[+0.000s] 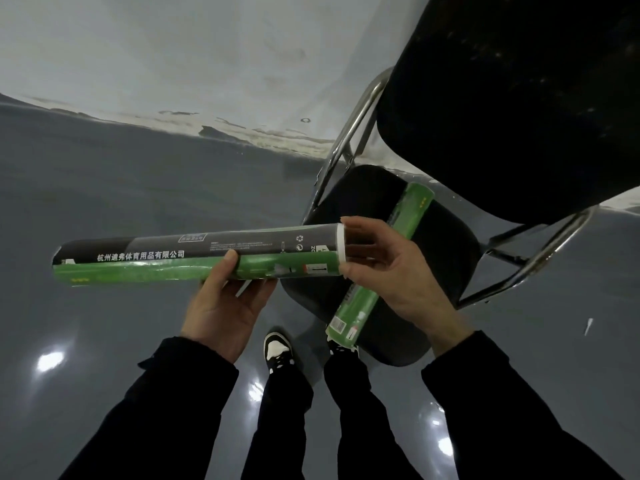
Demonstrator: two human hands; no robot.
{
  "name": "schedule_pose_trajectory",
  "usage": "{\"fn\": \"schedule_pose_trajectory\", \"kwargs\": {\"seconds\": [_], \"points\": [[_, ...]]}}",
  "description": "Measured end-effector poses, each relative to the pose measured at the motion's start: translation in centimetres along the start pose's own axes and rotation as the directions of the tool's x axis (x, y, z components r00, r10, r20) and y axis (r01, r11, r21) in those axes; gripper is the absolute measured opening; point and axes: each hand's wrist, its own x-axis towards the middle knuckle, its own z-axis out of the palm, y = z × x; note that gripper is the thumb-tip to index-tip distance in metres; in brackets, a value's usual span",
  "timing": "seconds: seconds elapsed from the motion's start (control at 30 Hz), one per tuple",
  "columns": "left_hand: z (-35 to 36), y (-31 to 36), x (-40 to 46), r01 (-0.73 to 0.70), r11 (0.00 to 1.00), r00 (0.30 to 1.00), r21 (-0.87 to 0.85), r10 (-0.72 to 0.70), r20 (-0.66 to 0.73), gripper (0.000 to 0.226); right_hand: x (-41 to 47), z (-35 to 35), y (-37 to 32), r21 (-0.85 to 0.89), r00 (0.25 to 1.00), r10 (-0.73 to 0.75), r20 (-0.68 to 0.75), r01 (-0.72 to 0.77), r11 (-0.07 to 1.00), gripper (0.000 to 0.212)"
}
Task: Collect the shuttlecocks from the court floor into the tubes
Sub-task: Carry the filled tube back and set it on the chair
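Now, left hand (pixel 225 303): cradling the long green-and-black cardboard shuttlecock tube (pixel 194 256) from below, fingers curled.
Right hand (pixel 391 271): pinching its white-rimmed end.
Axis: lying crosswise, left to right.
Second green tube (pixel 398 244): resting on the black padded chair seat (pixel 446 237).
Feather piece (pixel 588 326): lying on the grey floor (pixel 121 188), right-hand side.

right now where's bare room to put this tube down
Bare patches: the glossy grey floor left of the black chair seat, up to the wall. The seat is crowded: a second green cardboard tube lies across it.
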Motion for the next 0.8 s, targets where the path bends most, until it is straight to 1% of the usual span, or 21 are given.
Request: {"fn": "schedule_pose_trajectory", "kwargs": {"seconds": [0.17, 0.3, 0.37, 0.43, 0.53, 0.6, 0.67, 0.73, 0.8], "points": [[0.7, -0.8, 0.5, 0.039, 0.999, 0.999, 0.019, -0.038, -0.014, 0.017, -0.1, -1.2, 0.2, -0.05, 1.0, 0.028, 0.01, -0.028, 0.998, 0.056], [1.2, -1.1, 0.7, 0.047, 0.999, 0.998, 0.022, -0.046, -0.047, 0.023, -0.5, -1.6, 0.7, 0.051, 0.998, 0.052, 0.039, -0.054, 0.997, 0.052], [1.5, -1.4, 0.8, 0.056, 0.998, 0.997, 0.017, -0.055, -0.052, 0.023, -0.5, -1.6, 1.0, 0.085, 0.999, 0.045, 0.028, -0.047, 0.995, 0.05], [1.8, -1.7, 0.8, 0.074, 0.997, 0.996, 0.01, -0.074, -0.055, 0.021, -0.4, -1.2, 1.1, 0.088, 1.0, 0.014, -0.007, -0.014, 0.996, 0.044], [2.7, -2.6, 0.9, 0.101, 0.995, 0.994, 0.017, -0.101, -0.04, 0.028, -0.5, 0.2, 1.4, 0.079, 0.995, -0.042, -0.093, 0.049, 0.996, 0.039], [3.5, -3.2, 1.0, 0.108, 0.994, 0.993, 0.016, -0.107, -0.038, 0.035, -0.5, 0.9, 2.0, 0.027, 0.982, -0.079, -0.17, 0.085, 0.996, 0.044], [4.2, -3.6, 1.1, 0.112, 0.993, 0.993, 0.028, -0.111, -0.035, 0.041, -0.5, 1.2, 2.5, 0.035, 0.967, -0.085, -0.242, 0.096, 0.995, 0.05], [4.7, -4.1, 1.1, 0.108, 0.993, 0.994, 0.036, -0.107, -0.029, 0.041, -0.6, 1.0, 3.0, 0.034, 0.955, -0.082, -0.286, 0.095, 0.995, 0.051], [4.9, -4.4, 1.0, 0.101, 0.994, 0.995, 0.041, -0.099, -0.033, 0.042, -0.7, 0.6, 3.4, -0.083, 0.945, -0.086, -0.315, 0.062, 0.995, 0.054]]}}
